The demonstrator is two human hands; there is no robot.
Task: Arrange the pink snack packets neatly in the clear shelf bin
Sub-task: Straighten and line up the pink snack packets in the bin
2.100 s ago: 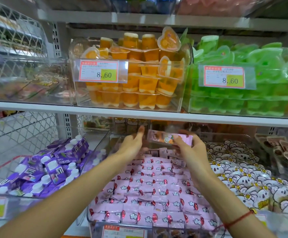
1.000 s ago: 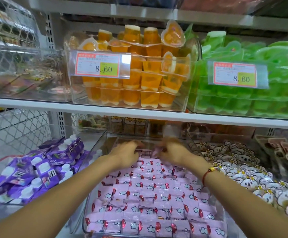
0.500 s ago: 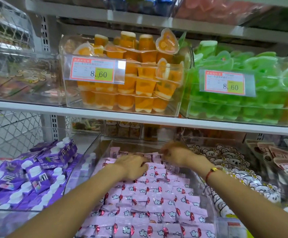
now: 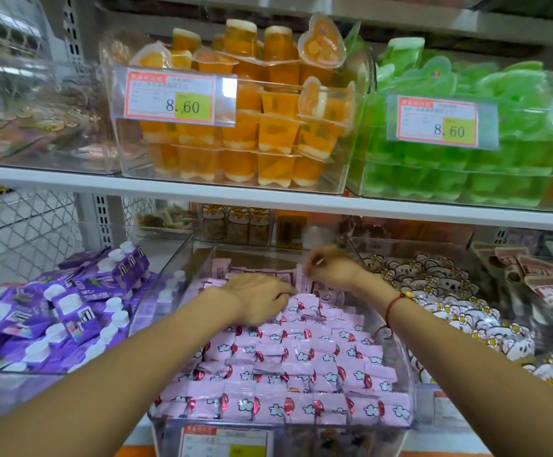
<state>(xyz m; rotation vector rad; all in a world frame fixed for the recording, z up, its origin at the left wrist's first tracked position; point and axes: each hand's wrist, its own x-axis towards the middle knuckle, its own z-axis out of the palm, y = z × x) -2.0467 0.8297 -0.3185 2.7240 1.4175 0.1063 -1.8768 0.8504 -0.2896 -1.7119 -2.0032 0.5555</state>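
1. Reaching into the clear shelf bin point(image 4: 183, 423), both forearms extend over the pink snack packets point(image 4: 288, 367), which fill the bin in overlapping rows from its front wall to the rear.
2. The left hand point(image 4: 255, 300) lies palm-down on the rear rows of packets; its fingers point(image 4: 281, 303) are relaxed and pressing on the wrappers, grasping nothing.
3. The right hand point(image 4: 331, 267) sits at the rear of the bin, just beyond the left hand; its fingers are curled and pinching the top edge of an upright pink packet point(image 4: 304, 280).
4. A red cord bracelet point(image 4: 392, 305) circles the right wrist.
5. The bin stands on the lower shelf. To its left, a clear bin holds purple pouches with white caps point(image 4: 71, 311); to its right, a bin holds white cartoon-face packets point(image 4: 449, 311).
6. On the upper shelf point(image 4: 71, 181), one bin holds orange jelly cups point(image 4: 268, 133) and the next holds green jelly cups point(image 4: 449, 173); each bin carries a price tag reading 8.60 point(image 4: 171, 98).
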